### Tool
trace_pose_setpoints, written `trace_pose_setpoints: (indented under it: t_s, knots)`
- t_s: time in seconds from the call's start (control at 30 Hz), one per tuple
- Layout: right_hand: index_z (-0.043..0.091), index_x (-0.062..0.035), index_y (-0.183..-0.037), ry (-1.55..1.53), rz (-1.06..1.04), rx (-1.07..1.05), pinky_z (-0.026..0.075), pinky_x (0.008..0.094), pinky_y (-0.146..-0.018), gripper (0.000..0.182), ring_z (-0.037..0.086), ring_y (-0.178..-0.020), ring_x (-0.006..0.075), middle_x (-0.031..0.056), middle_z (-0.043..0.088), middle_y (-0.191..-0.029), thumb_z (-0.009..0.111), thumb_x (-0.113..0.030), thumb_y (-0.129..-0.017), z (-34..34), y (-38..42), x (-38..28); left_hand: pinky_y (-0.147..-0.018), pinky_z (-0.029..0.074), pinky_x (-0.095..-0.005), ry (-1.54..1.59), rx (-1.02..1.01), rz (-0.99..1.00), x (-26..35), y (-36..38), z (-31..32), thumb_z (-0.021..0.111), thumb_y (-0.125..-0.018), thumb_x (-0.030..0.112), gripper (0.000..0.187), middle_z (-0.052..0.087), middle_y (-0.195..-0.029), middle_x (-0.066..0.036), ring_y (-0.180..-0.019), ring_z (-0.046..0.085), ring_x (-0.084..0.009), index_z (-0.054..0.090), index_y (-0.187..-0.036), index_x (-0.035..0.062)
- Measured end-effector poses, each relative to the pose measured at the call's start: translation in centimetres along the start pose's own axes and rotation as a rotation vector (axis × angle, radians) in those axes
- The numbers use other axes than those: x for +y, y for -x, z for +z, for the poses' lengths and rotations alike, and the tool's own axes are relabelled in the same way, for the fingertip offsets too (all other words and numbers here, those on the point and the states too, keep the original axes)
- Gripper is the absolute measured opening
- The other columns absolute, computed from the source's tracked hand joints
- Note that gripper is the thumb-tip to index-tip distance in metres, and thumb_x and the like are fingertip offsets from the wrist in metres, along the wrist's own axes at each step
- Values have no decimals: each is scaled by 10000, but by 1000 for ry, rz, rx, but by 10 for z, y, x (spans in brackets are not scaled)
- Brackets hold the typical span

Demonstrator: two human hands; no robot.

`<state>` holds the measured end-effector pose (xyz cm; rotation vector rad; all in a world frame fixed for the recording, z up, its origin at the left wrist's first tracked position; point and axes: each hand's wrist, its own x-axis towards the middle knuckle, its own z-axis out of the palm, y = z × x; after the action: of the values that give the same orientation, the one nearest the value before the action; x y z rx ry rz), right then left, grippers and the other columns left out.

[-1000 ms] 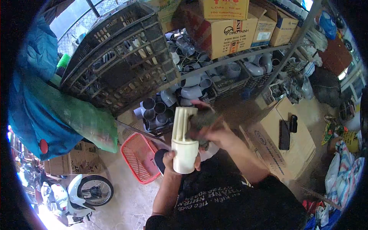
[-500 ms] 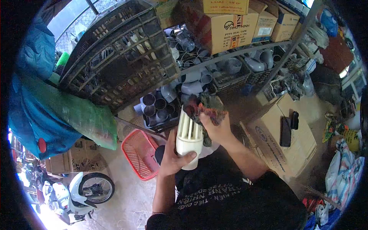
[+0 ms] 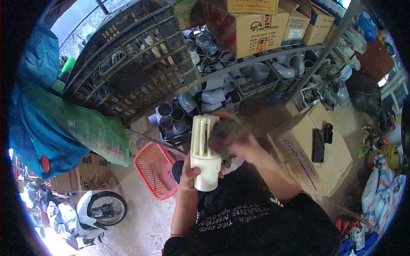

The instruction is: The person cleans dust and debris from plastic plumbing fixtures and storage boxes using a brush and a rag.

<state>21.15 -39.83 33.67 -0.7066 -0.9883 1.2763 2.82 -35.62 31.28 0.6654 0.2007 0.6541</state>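
My left hand point(image 3: 188, 176) is wrapped round the lower, solid part of a cream-white plastic pipe strainer point(image 3: 206, 173), with the thumb on its near side. The strainer stands nearly upright in front of my body, its long slots toward the top. Closed on a dark, crumpled rag point(image 3: 228, 135) with reddish patches, my right hand point(image 3: 251, 150) is at the strainer's right side. The rag and right fingers are smeared by motion, and the rag covers part of the slotted side.
A red plastic basket point(image 3: 156, 170) sits on the floor to the left. Grey pipe fittings point(image 3: 173, 117) fill crates ahead, below cardboard boxes point(image 3: 260, 34). On the right, a phone point(image 3: 318, 146) lies on flattened cardboard point(image 3: 299, 158). A motorbike point(image 3: 81, 217) stands at lower left.
The rag has moved from the strainer's top down along its right side with my right hand. The strainer has shifted slightly left and turned more upright; my left thumb has moved toward its left edge.
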Motion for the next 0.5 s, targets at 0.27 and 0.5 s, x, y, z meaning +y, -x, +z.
trace_pose_setpoints:
  t_s: [0.27,0.5]
  knots:
    - [458,-7,-1248,97,-151,239,420,290,-908,509,540,-999,105,44,597,-1061,664,-87,-790,7,-7,16,-593,581,-407,-47,36,-101,-4,7,3,744,-620,400,845,612,-920,-251,-698,666,-316,410,-1204,-111]
    - [586,11,-1103,-191,97,554,475,305,-854,355,605,-946,141,78,650,-1033,501,-304,-961,4,-33,8,-480,538,-352,116,-111,17,-19,1,14,642,-641,501,851,569,-810,-231,-567,607,-275,416,-1215,-86]
